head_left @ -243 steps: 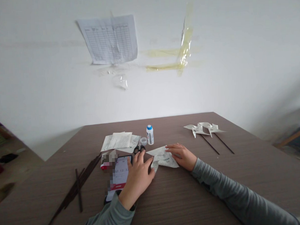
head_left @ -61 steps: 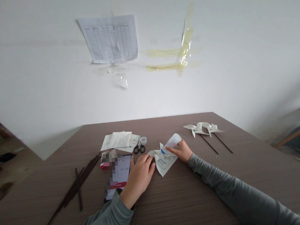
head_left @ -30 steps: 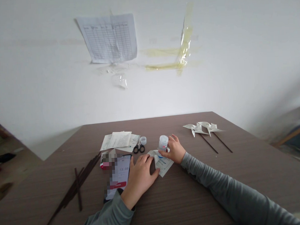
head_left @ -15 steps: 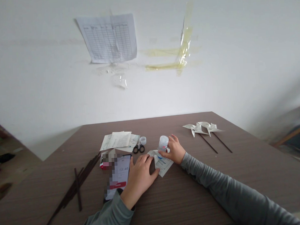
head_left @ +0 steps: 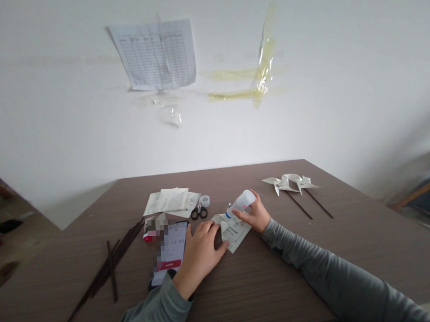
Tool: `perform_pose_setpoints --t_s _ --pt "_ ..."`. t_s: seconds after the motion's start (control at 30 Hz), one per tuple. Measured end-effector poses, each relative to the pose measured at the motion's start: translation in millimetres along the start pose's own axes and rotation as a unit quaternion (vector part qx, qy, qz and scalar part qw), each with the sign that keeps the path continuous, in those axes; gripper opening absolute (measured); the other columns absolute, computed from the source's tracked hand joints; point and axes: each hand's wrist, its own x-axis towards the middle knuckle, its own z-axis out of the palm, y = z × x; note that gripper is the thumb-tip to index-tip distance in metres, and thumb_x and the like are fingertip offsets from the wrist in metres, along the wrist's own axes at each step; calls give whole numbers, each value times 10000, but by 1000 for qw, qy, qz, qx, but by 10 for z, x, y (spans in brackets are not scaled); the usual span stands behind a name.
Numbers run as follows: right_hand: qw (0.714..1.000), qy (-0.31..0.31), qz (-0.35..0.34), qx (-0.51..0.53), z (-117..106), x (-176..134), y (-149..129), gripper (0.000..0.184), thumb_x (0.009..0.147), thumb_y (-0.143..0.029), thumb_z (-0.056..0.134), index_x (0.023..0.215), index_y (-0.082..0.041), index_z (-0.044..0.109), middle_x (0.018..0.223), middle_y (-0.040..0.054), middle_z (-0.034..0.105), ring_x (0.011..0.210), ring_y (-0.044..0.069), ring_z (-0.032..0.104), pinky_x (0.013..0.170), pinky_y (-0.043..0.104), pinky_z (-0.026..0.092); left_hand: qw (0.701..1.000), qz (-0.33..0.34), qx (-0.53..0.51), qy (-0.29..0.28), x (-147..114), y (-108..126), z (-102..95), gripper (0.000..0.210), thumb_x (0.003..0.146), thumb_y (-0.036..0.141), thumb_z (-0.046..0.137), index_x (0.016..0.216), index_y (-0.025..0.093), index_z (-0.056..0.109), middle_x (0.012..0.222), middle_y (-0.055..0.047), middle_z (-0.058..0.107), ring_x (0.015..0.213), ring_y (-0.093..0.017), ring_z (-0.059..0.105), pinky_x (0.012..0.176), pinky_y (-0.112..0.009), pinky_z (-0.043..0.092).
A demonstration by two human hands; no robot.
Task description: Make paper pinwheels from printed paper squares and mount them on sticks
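My right hand (head_left: pixel 256 217) grips a clear glue bottle (head_left: pixel 242 202) with a blue tip, tilted so the tip points down and left at a printed paper piece (head_left: pixel 236 235). That paper has folded or cut flaps and lies on the table. Fingers apart, my left hand (head_left: pixel 203 249) rests flat with its fingertips at the paper's left edge. Beneath and beside my left hand lies a phone (head_left: pixel 172 250) with a lit screen. A small clear cap (head_left: pixel 205 200) stands by black-handled scissors (head_left: pixel 199 212) beyond the left hand.
Two paper pinwheels (head_left: pixel 280 183) on dark sticks lie at the right rear. Paper sheets (head_left: pixel 172 201) are stacked at the back left, near a small red-and-white box (head_left: pixel 150 234). Several dark sticks (head_left: pixel 107 265) lie at the left. A wall (head_left: pixel 228 136) borders the table's (head_left: pixel 295 281) far edge.
The glue bottle was nearly upright and now leans over to the right, its tip toward the paper. My right hand has shifted slightly right. My left hand stays in place.
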Motion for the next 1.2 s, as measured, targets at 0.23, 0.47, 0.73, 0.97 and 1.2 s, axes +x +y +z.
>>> perform_pose_setpoints --t_s 0.23,0.47,0.73,0.97,1.2 --pt "998 62 21 -10 -91 -4 110 451 1000 -587 1049 1374 -340 1006 1329 126 976 1366 459 888 1527 822 468 1000 -10 0 -20 9 23 -35 502 1173 376 801 1670 351 872 1870 -170 787 1770 -475 717 1577 -851 421" --pt "990 49 58 -121 -147 18 107 530 1083 -288 881 1600 -389 931 1663 154 894 1743 483 699 1567 908 277 1000 -6 -10 -17 24 6 -35 495 1164 374 816 1652 339 889 1851 -182 797 1754 -506 729 1571 -877 414" --pt "977 -4 133 -166 -207 19 189 882 965 -34 715 1727 -460 840 1821 115 806 1808 431 655 1502 955 362 1000 0 -4 -13 13 -25 15 486 1177 364 802 1655 349 884 1848 -172 803 1744 -469 741 1569 -866 414" --pt "977 41 104 -180 -185 42 187 589 1099 -143 695 1554 -407 960 1582 141 932 1811 477 626 1469 906 453 1000 2 10 4 4 -58 57 464 1176 375 819 1634 370 891 1822 -156 826 1723 -437 760 1567 -822 450" --pt "987 63 103 -109 -226 51 211 381 1089 -241 691 1297 -348 993 1529 158 954 1649 497 761 1457 947 407 1000 -1 -2 -5 3 -38 22 455 1176 378 796 1620 341 887 1809 -157 830 1720 -448 758 1572 -834 428"
